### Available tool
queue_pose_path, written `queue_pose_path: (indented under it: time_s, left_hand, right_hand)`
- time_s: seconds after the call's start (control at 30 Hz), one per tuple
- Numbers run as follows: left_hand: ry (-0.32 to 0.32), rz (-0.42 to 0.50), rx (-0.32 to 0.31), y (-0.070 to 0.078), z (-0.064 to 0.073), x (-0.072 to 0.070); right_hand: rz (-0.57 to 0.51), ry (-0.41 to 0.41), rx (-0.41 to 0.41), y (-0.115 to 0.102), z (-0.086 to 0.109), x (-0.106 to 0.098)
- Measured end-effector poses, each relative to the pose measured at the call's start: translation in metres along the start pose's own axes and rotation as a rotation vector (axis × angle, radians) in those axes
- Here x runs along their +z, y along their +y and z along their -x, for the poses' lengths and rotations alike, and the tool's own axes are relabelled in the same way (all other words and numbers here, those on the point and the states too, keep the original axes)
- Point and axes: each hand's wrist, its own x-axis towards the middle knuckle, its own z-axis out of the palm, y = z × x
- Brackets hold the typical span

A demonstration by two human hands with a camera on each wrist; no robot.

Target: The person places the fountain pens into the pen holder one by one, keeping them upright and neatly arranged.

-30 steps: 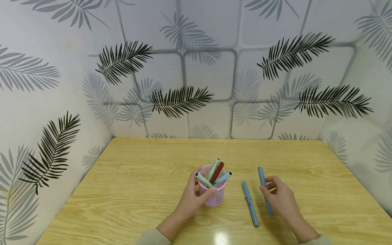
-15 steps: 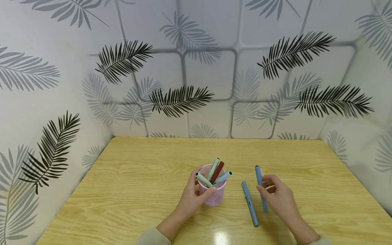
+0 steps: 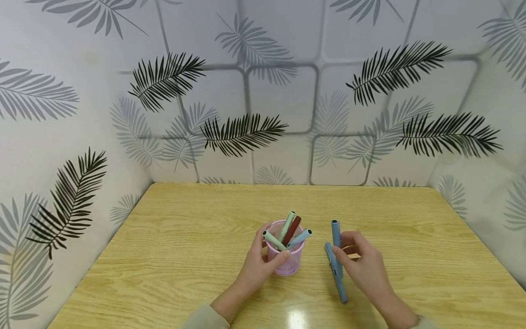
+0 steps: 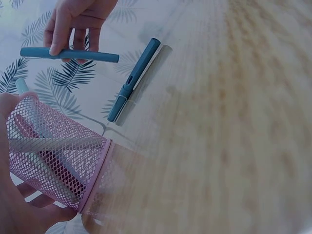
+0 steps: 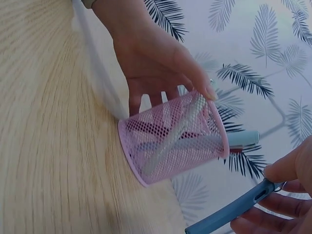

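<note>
My left hand [image 3: 255,264] grips the side of a pink mesh pen cup [image 5: 170,141], thumb at the rim and fingers round the far side. Two mint-green pens, a dark red pen [image 3: 292,230] and a light blue pen [image 3: 302,236] lean in the cup. To its right, my right hand [image 3: 363,265] pinches a capped blue pen [image 4: 73,54] between thumb and fingers, above the table. A second blue pen [image 4: 134,80], with a metal clip, lies on the table; in the head view the held pen overlaps it.
The wood-grain table [image 3: 185,237] carries these things near its front. White walls with a leaf pattern [image 3: 279,100] stand behind it and at both sides.
My right hand has moved left with the blue pen, from right of the lying pen to over it, and the pen stands more upright. The left hand and cup have stayed put.
</note>
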Motion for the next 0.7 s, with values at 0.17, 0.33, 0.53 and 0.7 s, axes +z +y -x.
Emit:
queue_pose_path:
  time_s: [0.17, 0.33, 0.53, 0.7]
  left_hand:
    - [-0.003, 0.007, 0.0, -0.001, 0.0, -0.001]
    - [-0.001, 0.006, 0.002, 0.0, -0.001, -0.001]
    - [-0.002, 0.005, 0.004, 0.0, -0.002, 0.0]
    - [-0.003, 0.01, 0.011, -0.001, -0.001, -0.001]
  right_hand:
    - [-0.044, -0.009, -0.028, -0.009, 0.0, 0.007]
    - [-0.118, 0.024, -0.104, -0.017, -0.001, 0.013]
    - [-0.23, 0.08, -0.25, -0.021, -0.003, 0.021]
    - [-0.299, 0.105, -0.338, -0.034, -0.009, 0.027]
